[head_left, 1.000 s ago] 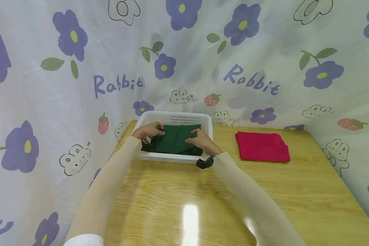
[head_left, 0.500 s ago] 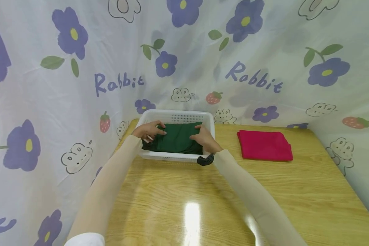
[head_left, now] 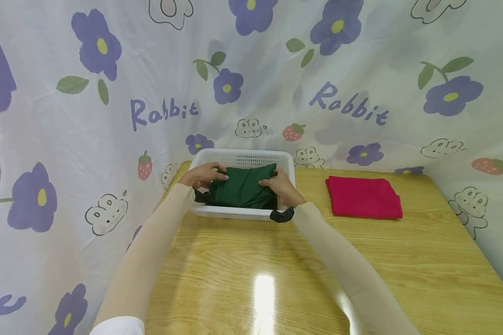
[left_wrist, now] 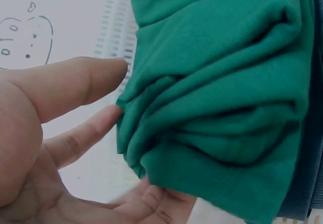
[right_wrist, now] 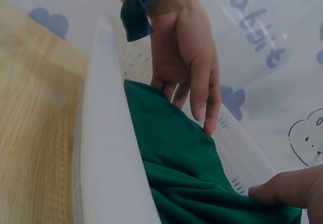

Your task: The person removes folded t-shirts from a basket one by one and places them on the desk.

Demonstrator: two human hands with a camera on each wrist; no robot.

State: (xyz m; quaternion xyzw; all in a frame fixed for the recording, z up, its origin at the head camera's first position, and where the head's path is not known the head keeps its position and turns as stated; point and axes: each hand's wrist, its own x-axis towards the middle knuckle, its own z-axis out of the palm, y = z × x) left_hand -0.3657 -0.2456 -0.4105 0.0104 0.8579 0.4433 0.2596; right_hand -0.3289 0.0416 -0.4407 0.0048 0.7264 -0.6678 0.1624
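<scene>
A folded green cloth (head_left: 245,186) lies inside a white plastic basket (head_left: 234,212), rumpled in deep creases. My right hand (head_left: 284,186) pinches its right end, the thumb (right_wrist: 290,187) laid on top in the right wrist view, and the back right corner stands raised. At the opposite end is my left hand (head_left: 203,174), fingers extended. The left wrist view shows one fingertip touching the green edge, the thumb apart from it, and other fingers partly hidden beneath the fabric. A darker cloth (left_wrist: 305,186) shows under the green one.
A folded red cloth (head_left: 364,197) lies on the wooden table (head_left: 318,270) to the right of the basket. Behind the table and along both sides hangs a white curtain (head_left: 268,74) printed with flowers and rabbits. Black wrist cameras are strapped near both hands.
The right hand has gone from loosely spread fingers to pinching the cloth's right end. Its back right corner has risen and creases have formed. The view has shifted slightly.
</scene>
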